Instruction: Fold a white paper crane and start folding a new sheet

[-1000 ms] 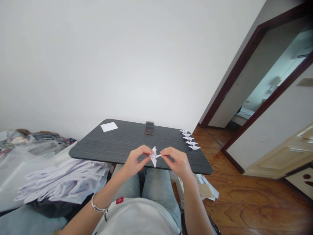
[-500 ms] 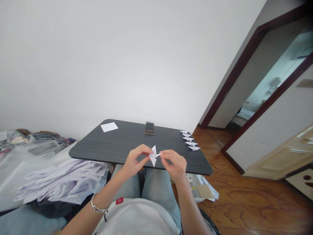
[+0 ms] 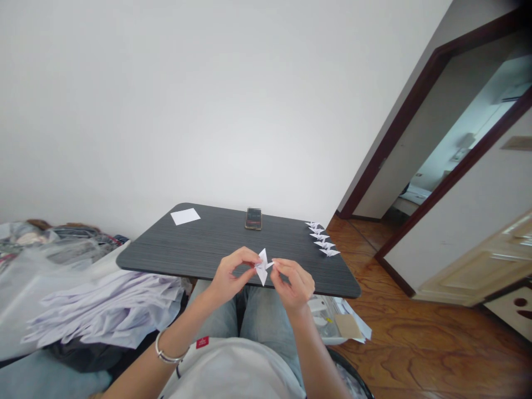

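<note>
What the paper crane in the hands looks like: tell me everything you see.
The paper crane is white and looks made of plain folded paper. Two pointed wings spread apart, one toward the far side, one toward the near side; a thin point juts right. The left hand pinches its left end, mostly hiding it; the right hand pinches the thin point's tip. It is held over the near edge of the table.

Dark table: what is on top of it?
A white sheet, a phone and a row of folded paper birds. The left hand, right hand and the paper figure they hold hide part of the tabletop; anything beneath cannot be seen.
</note>
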{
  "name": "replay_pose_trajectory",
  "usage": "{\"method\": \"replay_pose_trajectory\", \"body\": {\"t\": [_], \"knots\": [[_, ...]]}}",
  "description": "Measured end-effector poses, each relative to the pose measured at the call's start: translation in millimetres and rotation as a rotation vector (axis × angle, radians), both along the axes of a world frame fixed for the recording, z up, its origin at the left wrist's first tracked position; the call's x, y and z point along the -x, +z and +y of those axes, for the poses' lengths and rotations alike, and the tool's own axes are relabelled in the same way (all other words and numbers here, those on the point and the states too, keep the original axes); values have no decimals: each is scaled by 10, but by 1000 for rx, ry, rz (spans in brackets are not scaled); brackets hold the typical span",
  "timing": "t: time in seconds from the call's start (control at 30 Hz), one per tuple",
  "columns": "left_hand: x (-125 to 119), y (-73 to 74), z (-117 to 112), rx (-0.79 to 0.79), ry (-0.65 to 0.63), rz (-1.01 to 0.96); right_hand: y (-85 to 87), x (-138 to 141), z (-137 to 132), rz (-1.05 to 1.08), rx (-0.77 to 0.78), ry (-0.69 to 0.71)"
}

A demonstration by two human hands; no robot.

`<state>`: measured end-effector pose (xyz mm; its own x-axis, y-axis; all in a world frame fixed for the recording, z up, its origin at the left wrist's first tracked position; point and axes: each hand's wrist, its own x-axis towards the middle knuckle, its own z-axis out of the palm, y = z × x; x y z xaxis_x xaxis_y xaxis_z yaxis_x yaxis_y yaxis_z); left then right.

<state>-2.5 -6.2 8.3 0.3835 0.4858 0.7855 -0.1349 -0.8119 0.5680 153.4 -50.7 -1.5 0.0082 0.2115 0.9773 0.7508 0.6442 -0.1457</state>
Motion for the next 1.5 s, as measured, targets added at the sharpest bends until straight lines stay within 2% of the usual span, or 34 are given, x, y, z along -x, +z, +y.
{"method": "replay_pose_trajectory", "body": {"t": [0.1, 0.27, 0.7, 1.2, 1.5], "knots": [[-2, 5, -4, -7, 3, -4, -44, 54, 17, 78, -20, -12], [13, 5, 3, -13, 0, -11, -80, 94, 6, 158, 9, 51], [12, 11, 5, -23, 10, -9, -81, 83, -17, 201, 17, 91], [12, 34, 5, -119, 66, -1, 6, 223, -44, 693, 276, 355], [17, -4, 24, -173, 123, 51, -8, 263, -30, 793, 373, 378]]}}
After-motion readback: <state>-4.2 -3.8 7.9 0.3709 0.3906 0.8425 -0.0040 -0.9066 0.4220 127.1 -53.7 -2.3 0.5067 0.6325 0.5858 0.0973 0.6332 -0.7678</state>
